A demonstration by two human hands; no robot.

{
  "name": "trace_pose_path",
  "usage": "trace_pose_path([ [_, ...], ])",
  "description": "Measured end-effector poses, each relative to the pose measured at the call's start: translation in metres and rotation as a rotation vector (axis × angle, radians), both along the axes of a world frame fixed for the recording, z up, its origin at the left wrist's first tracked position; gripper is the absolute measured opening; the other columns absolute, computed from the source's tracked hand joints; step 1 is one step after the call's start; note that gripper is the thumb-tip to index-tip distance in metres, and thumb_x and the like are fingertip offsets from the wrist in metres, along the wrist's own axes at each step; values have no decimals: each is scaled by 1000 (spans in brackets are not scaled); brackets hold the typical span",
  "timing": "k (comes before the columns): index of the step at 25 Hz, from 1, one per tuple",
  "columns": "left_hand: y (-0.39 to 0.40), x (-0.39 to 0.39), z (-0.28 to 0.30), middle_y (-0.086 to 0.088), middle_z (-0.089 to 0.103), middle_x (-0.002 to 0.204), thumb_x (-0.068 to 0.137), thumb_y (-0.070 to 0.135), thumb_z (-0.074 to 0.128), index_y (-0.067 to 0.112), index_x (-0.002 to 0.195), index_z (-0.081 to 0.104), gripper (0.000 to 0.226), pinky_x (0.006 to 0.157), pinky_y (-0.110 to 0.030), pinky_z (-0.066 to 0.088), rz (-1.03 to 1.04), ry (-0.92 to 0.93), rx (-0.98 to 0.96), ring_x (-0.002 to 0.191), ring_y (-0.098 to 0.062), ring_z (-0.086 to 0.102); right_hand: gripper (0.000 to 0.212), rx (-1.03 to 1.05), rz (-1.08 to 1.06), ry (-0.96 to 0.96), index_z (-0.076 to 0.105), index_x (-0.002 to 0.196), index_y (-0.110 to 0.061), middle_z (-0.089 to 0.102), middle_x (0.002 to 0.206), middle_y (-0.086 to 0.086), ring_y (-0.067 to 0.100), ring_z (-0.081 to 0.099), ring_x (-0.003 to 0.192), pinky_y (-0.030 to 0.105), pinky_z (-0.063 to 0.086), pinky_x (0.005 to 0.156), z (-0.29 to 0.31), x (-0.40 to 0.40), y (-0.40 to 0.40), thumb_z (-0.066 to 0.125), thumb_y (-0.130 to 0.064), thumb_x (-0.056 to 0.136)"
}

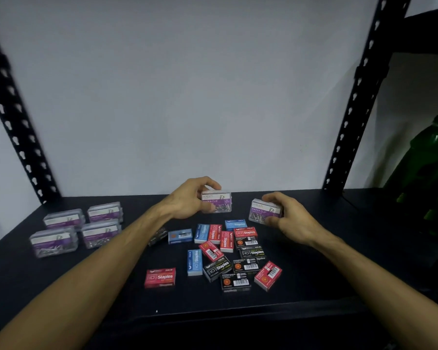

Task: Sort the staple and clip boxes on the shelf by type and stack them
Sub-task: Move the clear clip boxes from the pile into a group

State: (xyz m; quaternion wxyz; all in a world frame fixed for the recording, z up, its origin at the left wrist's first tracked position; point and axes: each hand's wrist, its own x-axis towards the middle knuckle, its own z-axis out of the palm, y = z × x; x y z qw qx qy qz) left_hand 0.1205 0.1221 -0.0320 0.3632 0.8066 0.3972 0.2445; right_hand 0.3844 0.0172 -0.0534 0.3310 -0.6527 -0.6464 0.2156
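While you sorted: each hand had a clear paper clip box off the shelf (61,286).
Left hand (187,202): grasping one clip box (219,202).
Right hand (290,217): grasping another (263,210).
Clip stacks (79,227): far left.
Staple boxes (223,251): loose, unsorted.
Next: you likely needed to carry both leftward.

clear clip boxes (77,228): grouped left | staple boxes (220,253): scattered centre

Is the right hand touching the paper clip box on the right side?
Touching. The head view shows the right hand with fingers wrapped over the top and side of the paper clip box.
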Motion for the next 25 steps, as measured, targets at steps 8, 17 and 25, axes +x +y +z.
trace_pose_path([
  [8,-33,-111,20,-5,71,102,80,1,76,21,116,60,44,78,-23,55,118,-1,18,91,-17,70,51,25,171,4,51,134,-19,63,122,-3,5,64,101,19,54,76,16,-82,19,70,-8,88],
  [17,-76,-233,9,1,72,101,78,2,78,26,112,63,44,81,-31,59,317,-7,14,91,-17,70,50,23,399,-18,53,130,-25,61,121,-7,4,61,102,18,50,83,16,-200,33,72,-11,86],
  [25,-105,-299,-17,-4,72,104,78,-2,77,24,110,64,44,82,-32,59,416,1,-68,95,-22,70,51,-5,539,-36,51,133,-25,56,128,-5,7,59,110,26,50,97,-4,-282,27,70,-12,88],
])
